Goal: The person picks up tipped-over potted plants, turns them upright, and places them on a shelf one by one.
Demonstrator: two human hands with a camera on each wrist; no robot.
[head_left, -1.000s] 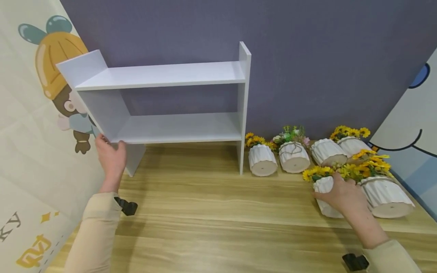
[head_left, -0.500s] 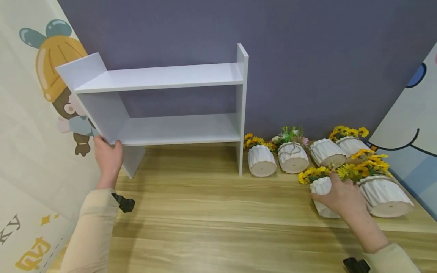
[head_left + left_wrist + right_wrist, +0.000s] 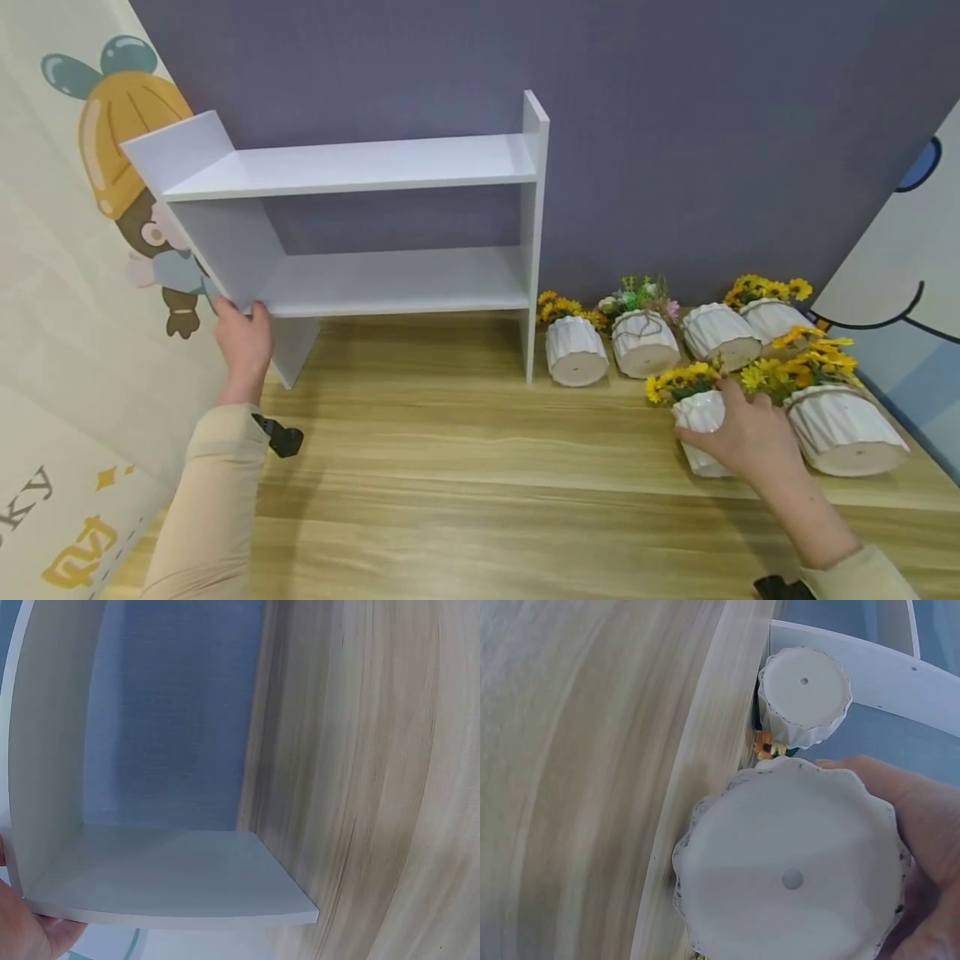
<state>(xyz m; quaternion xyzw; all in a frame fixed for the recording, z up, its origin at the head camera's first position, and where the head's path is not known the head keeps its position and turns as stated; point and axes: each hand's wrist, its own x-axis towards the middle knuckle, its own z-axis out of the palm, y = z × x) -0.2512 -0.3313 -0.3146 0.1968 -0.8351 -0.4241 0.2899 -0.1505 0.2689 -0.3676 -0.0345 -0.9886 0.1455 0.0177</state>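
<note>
Head view clock, 12 at the wall. Right hand (image 3: 757, 437) grips pot (image 3: 701, 417), pot at its 9; long axis runs 11 to 5, yellow flowers (image 3: 681, 382) near 11, base toward 5. Lifted or resting on bench (image 3: 465, 467), can't tell. Shelf (image 3: 390, 167) lies at 10 from right hand, well apart; left hand (image 3: 246, 340) holds its lower left edge, so right hand is the nearer one to pot. Between right hand and shelf: sunflower pot (image 3: 577, 357) and pink-flower pot (image 3: 645, 346). Back pots (image 3: 716, 329) near 12, wide pot (image 3: 847, 433) at 3.
</note>
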